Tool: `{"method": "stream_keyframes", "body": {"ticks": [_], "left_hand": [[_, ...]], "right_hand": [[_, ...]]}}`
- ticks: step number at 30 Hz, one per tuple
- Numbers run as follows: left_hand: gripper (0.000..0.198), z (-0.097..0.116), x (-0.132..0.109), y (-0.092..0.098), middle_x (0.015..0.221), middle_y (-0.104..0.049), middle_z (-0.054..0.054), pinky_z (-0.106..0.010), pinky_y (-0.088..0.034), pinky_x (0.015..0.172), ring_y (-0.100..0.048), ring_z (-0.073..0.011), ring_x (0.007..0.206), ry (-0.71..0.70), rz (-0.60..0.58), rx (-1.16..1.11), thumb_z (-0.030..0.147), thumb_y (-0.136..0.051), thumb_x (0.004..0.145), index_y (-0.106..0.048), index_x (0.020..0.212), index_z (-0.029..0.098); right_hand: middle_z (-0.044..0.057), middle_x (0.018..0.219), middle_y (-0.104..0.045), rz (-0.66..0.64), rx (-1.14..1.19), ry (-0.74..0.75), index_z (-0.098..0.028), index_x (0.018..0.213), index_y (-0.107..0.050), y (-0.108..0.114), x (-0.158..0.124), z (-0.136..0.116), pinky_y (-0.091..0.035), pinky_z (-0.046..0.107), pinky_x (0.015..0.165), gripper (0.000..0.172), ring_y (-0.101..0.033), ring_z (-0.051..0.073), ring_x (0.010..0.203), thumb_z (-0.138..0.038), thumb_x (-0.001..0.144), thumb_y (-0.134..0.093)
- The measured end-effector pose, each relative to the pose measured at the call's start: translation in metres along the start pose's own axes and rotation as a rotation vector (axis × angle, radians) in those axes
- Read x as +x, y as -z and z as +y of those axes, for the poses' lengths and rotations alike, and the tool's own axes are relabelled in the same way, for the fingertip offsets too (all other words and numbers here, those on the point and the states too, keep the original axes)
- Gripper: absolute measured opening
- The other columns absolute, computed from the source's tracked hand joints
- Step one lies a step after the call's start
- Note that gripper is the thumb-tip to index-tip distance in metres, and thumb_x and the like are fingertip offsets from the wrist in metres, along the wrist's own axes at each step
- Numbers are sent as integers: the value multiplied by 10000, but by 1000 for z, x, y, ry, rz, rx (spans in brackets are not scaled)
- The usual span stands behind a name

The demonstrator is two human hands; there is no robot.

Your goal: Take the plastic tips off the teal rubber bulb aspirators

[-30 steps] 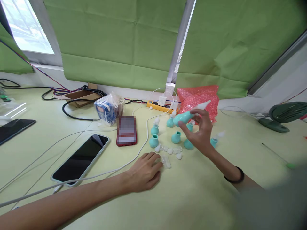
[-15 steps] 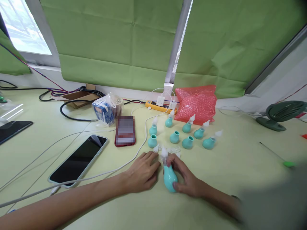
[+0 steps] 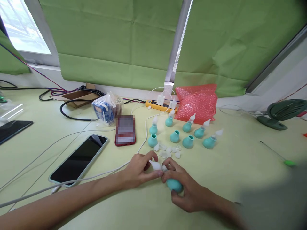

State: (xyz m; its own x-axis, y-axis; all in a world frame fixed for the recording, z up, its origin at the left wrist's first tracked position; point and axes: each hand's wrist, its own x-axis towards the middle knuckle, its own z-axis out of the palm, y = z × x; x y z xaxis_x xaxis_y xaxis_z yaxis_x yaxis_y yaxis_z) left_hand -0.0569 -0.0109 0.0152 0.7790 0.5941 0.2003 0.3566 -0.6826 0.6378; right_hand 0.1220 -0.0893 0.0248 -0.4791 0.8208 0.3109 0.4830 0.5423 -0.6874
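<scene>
My right hand [image 3: 190,188] is closed round a teal squeeze bulb [image 3: 175,185], which looks like the bulb of a nasal aspirator and lies tilted to the left. A whitish nozzle tip [image 3: 155,165] is pinched in my left hand [image 3: 139,171], its narrow end pointing left. Between the tip and my right fingers shows a small translucent piece [image 3: 164,168]; I cannot tell whether it joins the tip. Just beyond my hands lie several loose clear and white parts [image 3: 169,149]. Behind them stand open teal bulbs [image 3: 188,141] and several bulbs with white tips [image 3: 209,142].
A black-screened phone [image 3: 79,159] and a red-cased phone [image 3: 125,131] lie to the left, with a white cable [image 3: 105,174] crossing over my left forearm. At the back are a yellow power strip [image 3: 153,104], a red bubble-wrap bag [image 3: 196,103] and a wrapped package [image 3: 105,108]. A green fan [image 3: 285,110] lies right.
The bulb has tipped from upright to slanting left in my right hand. My left hand, earlier resting beside it, now pinches the nozzle tip. The loose parts behind are more exposed.
</scene>
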Motion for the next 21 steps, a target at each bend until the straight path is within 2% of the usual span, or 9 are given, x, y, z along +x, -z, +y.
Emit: {"method": "stream_keyframes", "body": {"ticks": [3,7,14,18,21], "left_hand": [[324,1,1,0,524,-487,27,-191,-334,505,-454,-96,484,-45,-70,-19,396,-324,856,-530,821,149],[288,3,-1,-2,517,-503,33,-193,-355,527,-484,-111,495,-15,6,40,372,-317,864,-499,945,165],[304,-1,1,-7,485,-481,35,-203,-341,471,-450,-116,417,-48,140,192,332,-278,885,-480,1012,144],[323,-9,4,-11,500,-506,28,-210,-359,492,-499,-126,457,-13,175,276,374,-355,860,-493,1053,154],[339,-13,7,-15,533,-531,23,-219,-359,490,-522,-139,480,22,172,348,312,-391,841,-442,1143,166]], "right_hand": [[38,910,-360,40,-40,30,-209,849,-455,-5,1,4,-412,241,634,387,-446,131,735,-4,526,-399],[47,895,-383,77,-204,32,-209,855,-478,-11,1,11,-418,267,643,313,-465,149,752,-26,609,-420],[49,845,-427,148,-322,-45,-195,849,-506,-15,-1,15,-419,248,538,237,-464,121,601,-69,669,-418],[58,890,-458,204,-369,-26,-221,902,-548,-11,-2,21,-440,254,571,245,-510,128,645,-105,727,-421],[63,951,-484,277,-411,-25,-235,954,-545,-7,-1,26,-454,258,600,269,-544,135,695,-113,762,-402]]}}
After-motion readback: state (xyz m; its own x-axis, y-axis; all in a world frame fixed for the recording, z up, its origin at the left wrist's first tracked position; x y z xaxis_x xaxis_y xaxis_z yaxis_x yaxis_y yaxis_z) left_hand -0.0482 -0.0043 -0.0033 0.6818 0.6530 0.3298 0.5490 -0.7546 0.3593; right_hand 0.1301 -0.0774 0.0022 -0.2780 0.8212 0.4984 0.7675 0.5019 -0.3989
